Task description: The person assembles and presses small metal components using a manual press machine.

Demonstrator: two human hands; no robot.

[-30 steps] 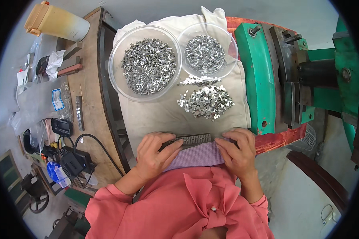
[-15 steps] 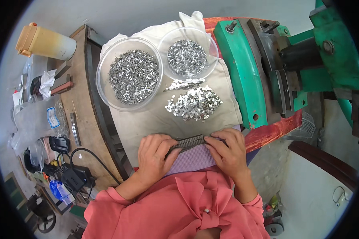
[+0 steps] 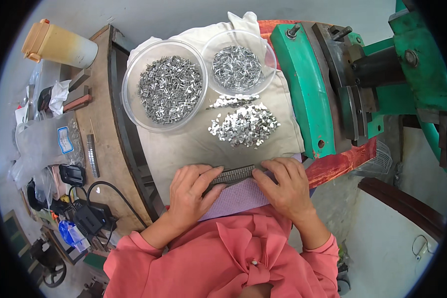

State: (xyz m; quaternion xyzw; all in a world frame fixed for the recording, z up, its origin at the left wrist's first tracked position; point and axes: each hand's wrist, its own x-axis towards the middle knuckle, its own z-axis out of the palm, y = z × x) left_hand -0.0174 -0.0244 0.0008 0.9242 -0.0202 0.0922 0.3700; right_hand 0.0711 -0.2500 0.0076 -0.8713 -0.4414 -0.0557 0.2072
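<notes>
A dark metal bar with a row of narrow slots (image 3: 235, 174) lies level between my two hands, close to my lap. My left hand (image 3: 189, 192) grips its left end between thumb and fingers. At the other end, my right hand (image 3: 285, 187) pinches the bar with thumb and forefinger. Beneath it is a purple woven cloth (image 3: 238, 198). Beyond the bar, a heap of small shiny metal flakes (image 3: 246, 125) rests on a beige cloth (image 3: 179, 149). The covered ends of the bar are hidden by my fingers.
Two clear round tubs stand farther off: a larger one (image 3: 125, 107) with short metal pieces, a smaller one (image 3: 270, 64) with thin metal pins. A green machine (image 3: 303, 94) borders the right. On the left, a wooden bench (image 3: 102, 114) holds another slotted bar (image 3: 93, 155) and a jug (image 3: 59, 44).
The view has shifted slightly. The bar has tipped a little so its slotted face shows more, and my right-hand fingers have shifted at its end. Both hands keep hold of it.
</notes>
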